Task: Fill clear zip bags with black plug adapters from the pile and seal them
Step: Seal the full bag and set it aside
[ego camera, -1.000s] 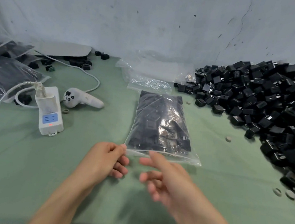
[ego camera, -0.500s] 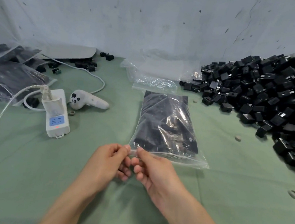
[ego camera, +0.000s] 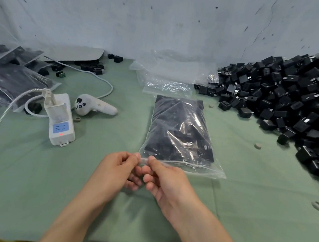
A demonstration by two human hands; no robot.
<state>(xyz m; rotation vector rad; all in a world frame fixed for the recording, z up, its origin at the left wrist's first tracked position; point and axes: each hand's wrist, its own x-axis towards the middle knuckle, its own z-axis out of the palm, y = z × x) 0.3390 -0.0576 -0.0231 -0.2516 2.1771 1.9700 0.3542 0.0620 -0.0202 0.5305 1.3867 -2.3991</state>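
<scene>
**Both hands pinching a filled zip bag's (ego camera: pixel 181 135) edge**

Nearest, the left hand (ego camera: pixel 118 168) and right hand (ego camera: pixel 167 181), fingers curled, pinch the bag's near left corner. The bag, packed with black adapters (ego camera: pixel 167 111), lies flat on the green table (ego camera: pixel 254 207). Left of it sit a white power strip (ego camera: pixel 60 123) and controller (ego camera: pixel 94 106); right of it spreads the adapter pile (ego camera: pixel 296 100); behind it, empty clear bags (ego camera: pixel 169 78).

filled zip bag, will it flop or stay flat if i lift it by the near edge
Probably floppy: the filled bag is thin, wrinkled plastic and would sag. Likely heavy for its size, being packed with black adapters. They would probably shift toward the far end.
</scene>
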